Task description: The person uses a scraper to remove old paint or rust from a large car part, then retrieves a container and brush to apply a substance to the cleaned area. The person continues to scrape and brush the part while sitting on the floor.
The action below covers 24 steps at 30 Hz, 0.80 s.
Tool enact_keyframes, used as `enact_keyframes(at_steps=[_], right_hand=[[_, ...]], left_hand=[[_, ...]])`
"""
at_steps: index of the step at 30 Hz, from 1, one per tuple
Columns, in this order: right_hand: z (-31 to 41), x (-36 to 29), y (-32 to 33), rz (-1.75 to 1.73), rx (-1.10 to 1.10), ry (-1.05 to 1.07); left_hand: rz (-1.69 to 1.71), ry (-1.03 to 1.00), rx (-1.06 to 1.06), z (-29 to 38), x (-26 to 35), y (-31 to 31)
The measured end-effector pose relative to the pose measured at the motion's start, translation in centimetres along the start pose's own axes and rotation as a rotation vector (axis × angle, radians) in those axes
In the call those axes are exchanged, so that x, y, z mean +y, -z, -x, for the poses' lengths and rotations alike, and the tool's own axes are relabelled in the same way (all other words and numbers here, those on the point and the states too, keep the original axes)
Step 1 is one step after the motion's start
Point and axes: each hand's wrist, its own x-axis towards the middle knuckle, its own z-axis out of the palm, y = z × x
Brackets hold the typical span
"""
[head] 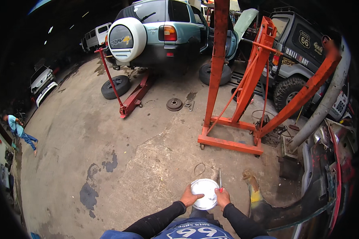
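Note:
A round white lid or shallow can with a silvery rim point(205, 194) is held between both hands in front of my body, its pale face turned up. My left hand point(190, 196) grips its left edge, with the thumb lying across the face. At the opposite edge, my right hand point(223, 197) supports it and also holds a slim metal-bladed hand tool point(220, 177). A red part shows at the tool's base, and its blade points away from me. The underside of the round piece is hidden. Just beyond it, a thin wire loop point(199, 169) lies on the concrete.
An orange engine crane point(230, 146) stands ahead right, near a grey post point(320, 98). Car body panels point(290, 213) lie at right. Beyond are a red floor jack point(134, 101), brake drum point(174, 104), loose wheels point(116, 86) and an SUV point(155, 33). A person point(19, 128) walks far left.

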Motion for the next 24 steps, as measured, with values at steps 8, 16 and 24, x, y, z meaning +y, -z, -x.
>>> enact_keyframes(at_steps=[8,16,24], right_hand=[[-15.1,-13.6,-8.2,0.310,-0.207,0.117],[-30.2,-24.9,-18.7,0.350,-0.136,0.174],[-41.8,-36.3,-21.9,0.165,0.094,0.089]], left_hand=[[0.231,0.022,0.114,-14.2,3.5,11.0],[0.294,0.002,0.086,-31.7,6.8,23.7],[0.190,-0.083,-0.150,-47.6,19.4,33.0]])
